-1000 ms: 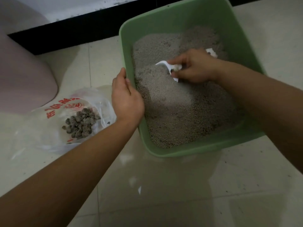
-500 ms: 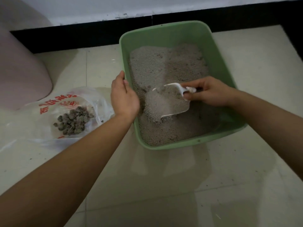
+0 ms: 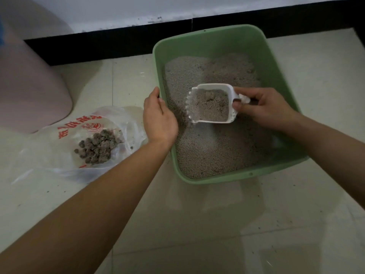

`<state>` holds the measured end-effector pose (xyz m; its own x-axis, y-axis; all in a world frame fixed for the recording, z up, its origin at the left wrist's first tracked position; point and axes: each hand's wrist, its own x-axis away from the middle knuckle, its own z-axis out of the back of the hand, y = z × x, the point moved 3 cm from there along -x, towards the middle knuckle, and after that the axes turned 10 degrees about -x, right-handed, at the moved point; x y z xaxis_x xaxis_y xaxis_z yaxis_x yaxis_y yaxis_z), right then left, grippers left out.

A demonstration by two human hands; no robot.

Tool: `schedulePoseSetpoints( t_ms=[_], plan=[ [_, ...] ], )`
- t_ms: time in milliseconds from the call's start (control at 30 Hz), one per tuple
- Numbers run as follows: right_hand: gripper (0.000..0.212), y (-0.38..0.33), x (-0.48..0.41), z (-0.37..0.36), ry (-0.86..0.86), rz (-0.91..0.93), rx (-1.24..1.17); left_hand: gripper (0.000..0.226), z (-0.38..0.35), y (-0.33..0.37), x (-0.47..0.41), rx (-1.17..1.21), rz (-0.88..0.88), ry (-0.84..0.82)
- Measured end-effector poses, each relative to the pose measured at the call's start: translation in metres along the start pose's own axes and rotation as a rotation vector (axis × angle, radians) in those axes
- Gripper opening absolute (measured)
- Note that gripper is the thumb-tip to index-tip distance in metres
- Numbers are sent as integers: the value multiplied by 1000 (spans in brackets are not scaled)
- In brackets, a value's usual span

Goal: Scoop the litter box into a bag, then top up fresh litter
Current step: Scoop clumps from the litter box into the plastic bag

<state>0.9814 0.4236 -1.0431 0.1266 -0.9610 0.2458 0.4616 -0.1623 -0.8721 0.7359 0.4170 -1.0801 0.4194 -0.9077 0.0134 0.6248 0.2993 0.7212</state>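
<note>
Hidden, left hand: my left hand (image 3: 160,119) is curled over the left rim of the litter box (image 3: 217,179). Its fingertips drop inside the wall and I cannot see them.
Hidden, handle: my right hand (image 3: 264,109) pinches the handle of the scoop (image 3: 211,104), thumb on top. My fingers cover most of the handle.
Hard to make out: I cannot tell whether the scoop's underside touches the litter (image 3: 217,149) or hangs just above it. The red print on the bag (image 3: 59,155) is creased and I cannot read it.
Cut off: a pink object (image 3: 29,86) at the left runs out of frame, so I cannot say what it is. Both my forearms leave the frame, one at the bottom left, one at the right.
Count, hands: two, both grasping, the left on the box rim and the right on the scoop.
Count, boxes: one, green, on the tiled floor (image 3: 197,224), its far end near the black baseboard (image 3: 118,42).
Count, scoops: one, white, its toothed front edge pointing left. It sits over the middle of the box, loaded with grey litter and at least one lump.
Count, bags: one, clear plastic, lying on the floor just left of the box, beside my left wrist.
Count, clumps: a single heap of dark clumps (image 3: 96,145) inside the bag, too bunched to number.
</note>
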Motion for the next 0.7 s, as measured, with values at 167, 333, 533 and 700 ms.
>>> schedulePoseSetpoints(
  t_ms=[167,333,533,700],
  plan=[
    [40,-16,-6,15,30,11,1,41,-1,-1,-1,3,5,-2],
    [43,-31,-27,34,71,28,407,41,-1,-1,-1,26,5,-4],
    [34,-47,-65,-1,-36,138,997,41,-2,-2,-1,60,15,-12],
    [23,-56,-83,-56,-129,265,1072,41,-2,-2,0,76,19,-8]
  ],
)
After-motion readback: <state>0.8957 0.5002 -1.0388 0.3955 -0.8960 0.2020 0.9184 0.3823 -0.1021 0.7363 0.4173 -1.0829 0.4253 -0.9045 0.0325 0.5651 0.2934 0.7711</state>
